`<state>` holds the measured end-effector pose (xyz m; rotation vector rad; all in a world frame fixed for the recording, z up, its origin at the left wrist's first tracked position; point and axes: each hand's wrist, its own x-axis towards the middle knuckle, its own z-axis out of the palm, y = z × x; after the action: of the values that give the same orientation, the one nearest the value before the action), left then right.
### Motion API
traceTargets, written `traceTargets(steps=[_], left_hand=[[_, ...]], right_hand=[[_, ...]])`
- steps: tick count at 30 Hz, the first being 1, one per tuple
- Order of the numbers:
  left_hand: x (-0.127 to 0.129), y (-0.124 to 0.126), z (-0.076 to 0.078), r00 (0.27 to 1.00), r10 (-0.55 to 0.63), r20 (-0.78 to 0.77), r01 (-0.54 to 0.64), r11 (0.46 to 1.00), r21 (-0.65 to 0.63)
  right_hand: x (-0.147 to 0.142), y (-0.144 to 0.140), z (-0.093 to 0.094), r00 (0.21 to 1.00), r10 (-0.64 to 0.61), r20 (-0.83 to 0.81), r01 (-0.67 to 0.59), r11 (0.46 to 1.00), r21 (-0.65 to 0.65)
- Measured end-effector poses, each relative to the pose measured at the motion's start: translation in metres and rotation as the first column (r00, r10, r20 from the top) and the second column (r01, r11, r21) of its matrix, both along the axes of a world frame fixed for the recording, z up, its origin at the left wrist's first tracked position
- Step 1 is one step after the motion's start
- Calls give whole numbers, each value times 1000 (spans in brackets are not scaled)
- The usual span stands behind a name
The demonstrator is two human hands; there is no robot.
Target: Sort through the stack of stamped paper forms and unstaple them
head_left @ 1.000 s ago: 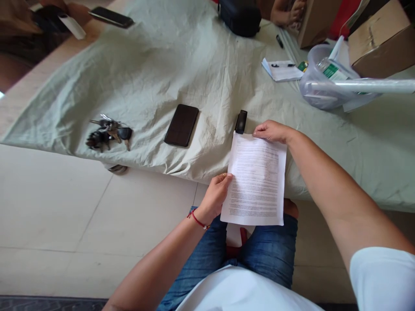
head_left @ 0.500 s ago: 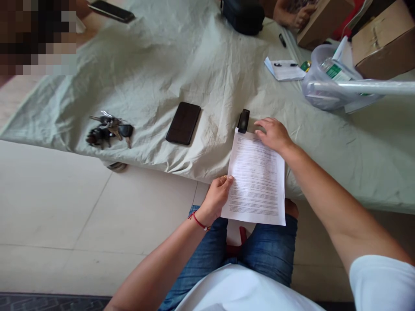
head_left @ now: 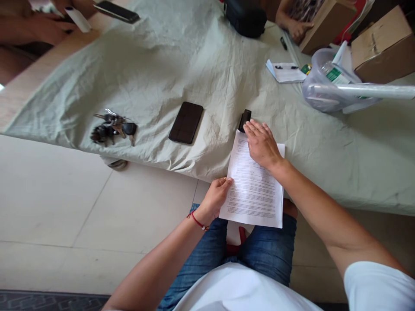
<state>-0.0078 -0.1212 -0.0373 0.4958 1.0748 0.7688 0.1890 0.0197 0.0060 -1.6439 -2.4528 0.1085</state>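
A printed white sheet of paper (head_left: 253, 194) lies partly over the edge of a table covered with a pale green cloth (head_left: 181, 73). My left hand (head_left: 215, 198) pinches the sheet's left edge near its lower half. My right hand (head_left: 261, 144) lies flat, fingers apart, on the sheet's top, its fingertips close to a small black stapler-like object (head_left: 244, 119) just beyond the paper.
A black phone (head_left: 186, 122) and a bunch of keys (head_left: 112, 127) lie left of the paper. At the right stand a clear plastic tub (head_left: 327, 82), a notepad with a pen (head_left: 285, 71) and cardboard boxes (head_left: 382, 45). Other people's hands (head_left: 296, 28) rest at the far edge.
My right hand let go of the sheet's top right corner and slid left across the top, now lying flat on it near the black object. My left hand kept its grip.
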Motion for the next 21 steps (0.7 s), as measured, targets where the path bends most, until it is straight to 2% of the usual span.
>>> traceTargets(steps=[7,15,21], left_hand=[[3,1,1,1000,-7,26,7,1000,-2],[8,1,-2,998,16,62,-14,1000,-20],[6,4,1,997,13,77,-10,999,-43]], right_hand=[[0,0,-9,1000,29,0,-29,1000,-3],[-9,-3,-20,1000,-6,-13,7,999,40],[-8,-4,-26,998,-18,-53,21,998,59]])
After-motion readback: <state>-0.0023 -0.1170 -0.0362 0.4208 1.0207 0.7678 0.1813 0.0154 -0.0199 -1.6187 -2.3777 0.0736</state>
